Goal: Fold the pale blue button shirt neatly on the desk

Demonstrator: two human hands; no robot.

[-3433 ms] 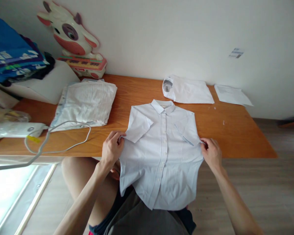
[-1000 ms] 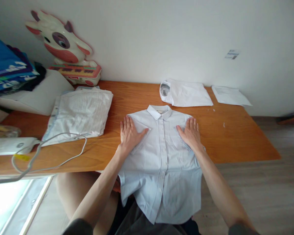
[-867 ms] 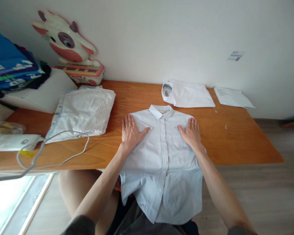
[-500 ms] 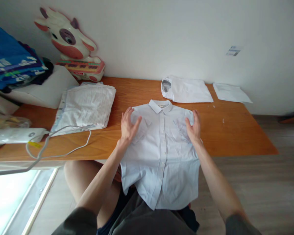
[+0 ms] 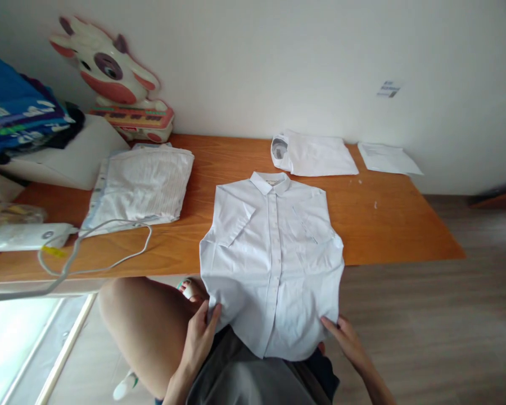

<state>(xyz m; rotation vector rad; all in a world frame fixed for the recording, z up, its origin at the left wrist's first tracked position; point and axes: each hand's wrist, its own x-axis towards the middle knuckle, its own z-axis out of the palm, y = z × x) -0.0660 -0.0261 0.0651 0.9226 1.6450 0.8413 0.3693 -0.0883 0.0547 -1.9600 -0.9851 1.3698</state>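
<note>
Shirt (image 5: 274, 259) status: pale blue short-sleeve button-up, lying front side up with the collar pointing at the wall and both sleeves folded in over the chest. Top half sits flat on the wooden counter (image 5: 388, 225), bottom half hangs off the near edge over the person's lap.

Left hand (image 5: 200, 332) is down at the lower left corner of the hem, fingers fairly straight with the tips on the cloth edge, thumb side tucked by the fabric. Looks like it's touching or lightly pinching the hem, but I can't tell for sure if it's actually gripping. Right hand (image 5: 348, 337) is at the lower right corner of the hem, fingertips slipped just under the edge, same deal, contact yes, firm grip can't tell.

Other stuff on the counter: a folded white striped shirt (image 5: 141, 183) to the left, a folded white shirt (image 5: 314, 154) behind near the wall, and a sheet of paper (image 5: 388, 158) just right of that one. Far left there's a white device (image 5: 23, 236) with a grey cable (image 5: 109, 247) looping off it, plus a cow-shaped toy (image 5: 113, 79) leaning on the wall and a stack of blue clothes (image 5: 17, 115) on a white box (image 5: 73, 157).
</note>
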